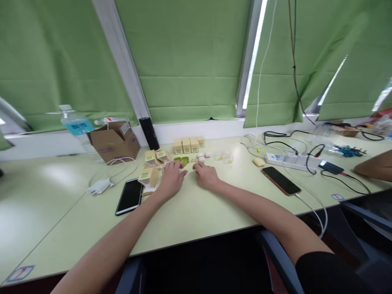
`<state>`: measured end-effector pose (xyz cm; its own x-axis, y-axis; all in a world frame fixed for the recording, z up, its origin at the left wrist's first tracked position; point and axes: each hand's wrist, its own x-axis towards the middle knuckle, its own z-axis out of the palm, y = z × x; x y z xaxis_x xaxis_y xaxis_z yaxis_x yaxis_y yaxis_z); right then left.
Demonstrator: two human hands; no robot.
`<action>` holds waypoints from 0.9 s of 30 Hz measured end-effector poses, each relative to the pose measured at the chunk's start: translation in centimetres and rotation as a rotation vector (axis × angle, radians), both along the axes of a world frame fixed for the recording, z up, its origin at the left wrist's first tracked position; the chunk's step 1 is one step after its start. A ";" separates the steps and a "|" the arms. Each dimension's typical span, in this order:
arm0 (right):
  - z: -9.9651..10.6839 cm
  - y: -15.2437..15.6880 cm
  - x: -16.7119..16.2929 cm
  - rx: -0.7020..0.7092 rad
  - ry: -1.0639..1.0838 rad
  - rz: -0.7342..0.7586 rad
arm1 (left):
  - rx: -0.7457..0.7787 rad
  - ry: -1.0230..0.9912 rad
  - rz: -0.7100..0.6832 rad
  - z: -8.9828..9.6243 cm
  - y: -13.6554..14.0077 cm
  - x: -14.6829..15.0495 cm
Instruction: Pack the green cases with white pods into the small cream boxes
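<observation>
My left hand (pixel 171 178) rests at the middle of the table, thumb apart from its stretched fingers, with nothing seen in it. Its fingertips are beside a green piece (pixel 181 160). Just to the right, my right hand (pixel 207 176) has its fingers bent together at the tips; whatever they pinch is too small or hidden to name. Small pale pinkish-white pieces (pixel 201 157) lie beyond its fingertips. Open small cream boxes with green labels (pixel 149 176) lie left of my left hand. Several closed ones (pixel 186 145) stand in a row behind. Clear round plastic pieces (pixel 228 157) lie at right.
A black-screened phone (pixel 130 196) lies left, near a white charger (pixel 100 186) and an open cardboard box (pixel 114 142). A black cylinder (pixel 149 133) stands behind. Rightward are another phone (pixel 281 180), a power strip (pixel 292 161), tangled cables and another person's arm (pixel 375 166).
</observation>
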<state>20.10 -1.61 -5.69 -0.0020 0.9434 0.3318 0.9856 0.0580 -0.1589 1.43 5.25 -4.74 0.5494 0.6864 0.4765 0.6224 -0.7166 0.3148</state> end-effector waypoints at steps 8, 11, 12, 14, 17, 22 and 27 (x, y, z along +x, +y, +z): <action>-1.0 -0.8 2.8 0.167 0.611 0.113 | -0.102 0.146 -0.228 -0.5 -1.0 0.3; -0.7 -0.7 3.5 0.202 0.755 0.131 | -0.088 0.179 -0.273 -0.6 -1.3 0.3; -0.7 -0.7 3.5 0.210 0.778 0.130 | -0.082 0.181 -0.282 -0.6 -1.3 0.3; -0.8 -0.5 3.4 0.214 0.795 0.126 | -0.081 0.183 -0.287 -0.7 -1.2 0.3; -1.0 -0.3 3.2 0.202 0.786 0.109 | -0.104 0.190 -0.293 -0.7 -1.2 0.2; -1.1 -0.2 3.3 0.197 0.771 0.075 | -0.165 0.130 -0.243 -0.8 -1.2 0.2; -0.8 -0.5 3.2 0.181 0.783 0.075 | -0.200 0.061 -0.013 -1.4 -0.5 1.1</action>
<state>23.28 -2.10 -6.45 0.2338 0.8812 0.4108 0.5843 0.2104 -0.7838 2.57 4.78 -6.10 0.5821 0.7570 0.2970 0.6360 -0.6514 0.4137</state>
